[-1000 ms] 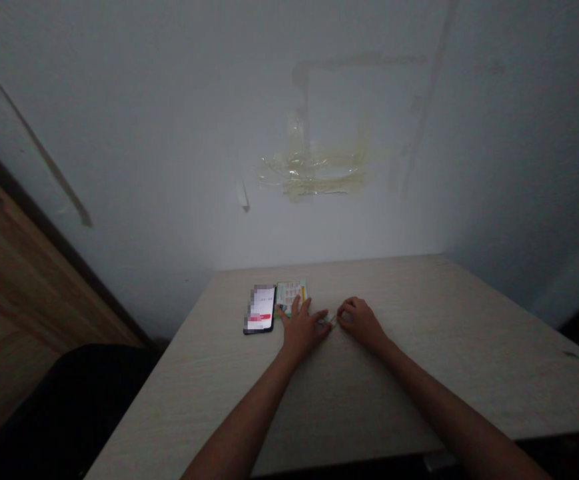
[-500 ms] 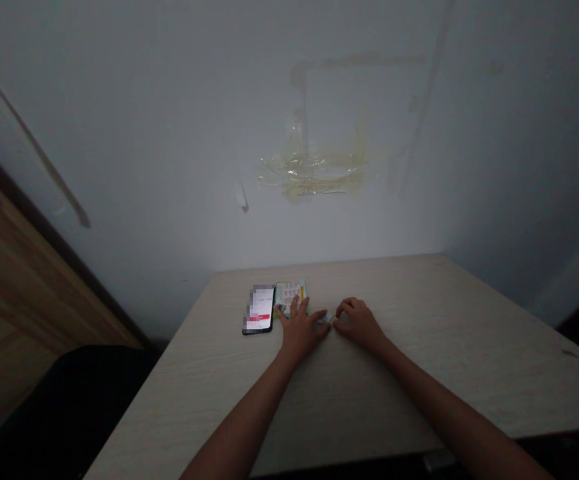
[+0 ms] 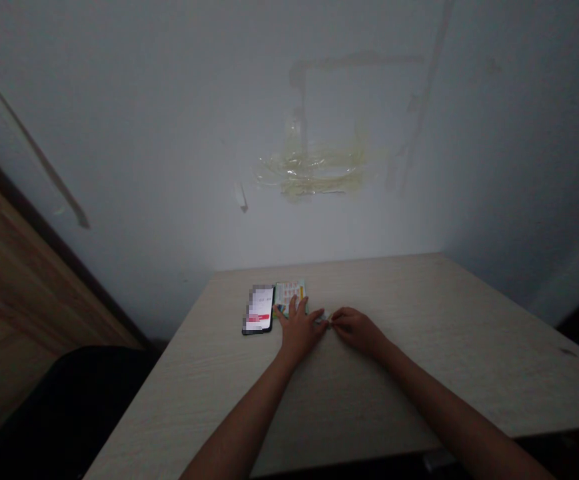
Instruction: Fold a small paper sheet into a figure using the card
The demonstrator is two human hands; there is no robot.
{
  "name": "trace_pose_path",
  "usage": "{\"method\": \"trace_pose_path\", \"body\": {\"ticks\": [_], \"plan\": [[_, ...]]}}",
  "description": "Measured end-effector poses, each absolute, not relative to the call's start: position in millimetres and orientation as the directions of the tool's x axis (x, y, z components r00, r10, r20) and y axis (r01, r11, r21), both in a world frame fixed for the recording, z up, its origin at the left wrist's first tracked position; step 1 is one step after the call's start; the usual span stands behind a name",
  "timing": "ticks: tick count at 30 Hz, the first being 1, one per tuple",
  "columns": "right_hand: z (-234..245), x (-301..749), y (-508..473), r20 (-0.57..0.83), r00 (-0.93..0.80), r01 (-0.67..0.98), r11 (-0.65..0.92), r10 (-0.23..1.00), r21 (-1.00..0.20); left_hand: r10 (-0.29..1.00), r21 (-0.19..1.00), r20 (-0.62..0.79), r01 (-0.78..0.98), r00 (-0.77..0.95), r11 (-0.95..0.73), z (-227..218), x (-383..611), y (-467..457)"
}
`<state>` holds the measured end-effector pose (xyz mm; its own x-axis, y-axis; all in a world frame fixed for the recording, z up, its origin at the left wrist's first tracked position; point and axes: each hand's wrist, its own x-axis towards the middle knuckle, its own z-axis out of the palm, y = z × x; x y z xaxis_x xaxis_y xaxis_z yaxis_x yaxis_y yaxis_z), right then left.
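A small pale piece [image 3: 326, 318], perhaps paper or film, lies between my two hands; its exact kind is too small to tell. My left hand [image 3: 299, 330] rests on the table with thumb and index finger pinched at that piece. Its other fingers spread over the lower edge of a flat printed packet or booklet [image 3: 289, 290]. My right hand [image 3: 356, 328] is closed, with thumb and fingertips pinching the right end of the pale piece. Just left of the booklet a phone [image 3: 264, 310] lies with its screen lit.
The light wood-patterned table [image 3: 394, 280] stands against a grey wall [image 3: 169, 133] marked with old clear tape [image 3: 314, 173]. A dark chair-like shape [image 3: 79, 400] is at the left of the table, near a wooden panel [image 3: 9, 267].
My right hand has tilted and shifted slightly left and down, its fingertips now flatter and nearer my left thumb. My left hand, the phone and the booklet stay nearly in place.
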<state>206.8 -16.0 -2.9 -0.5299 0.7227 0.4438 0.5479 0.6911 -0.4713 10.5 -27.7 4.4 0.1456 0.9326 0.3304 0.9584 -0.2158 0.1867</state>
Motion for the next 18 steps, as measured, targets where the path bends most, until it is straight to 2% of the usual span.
{"method": "trace_pose_path", "body": {"ticks": [6,13,18], "plan": [[-0.6,206.8,-17.2,0.471,-0.591,0.561,0.753,0.655,-0.343,0.940,0.191,0.315,0.961,0.131,-0.198,2.4,8.8,-25.2],[-2.7,208.3,-18.7,0.476,-0.597,0.547,0.761,0.646,-0.347,0.939,0.185,0.315,0.962,0.137,-0.202,0.4,6.7,-23.4],[3.2,208.5,-21.3,0.451,-0.625,0.577,0.766,0.637,-0.283,0.940,0.178,0.311,0.963,0.138,-0.200,1.7,6.6,-23.6]]}}
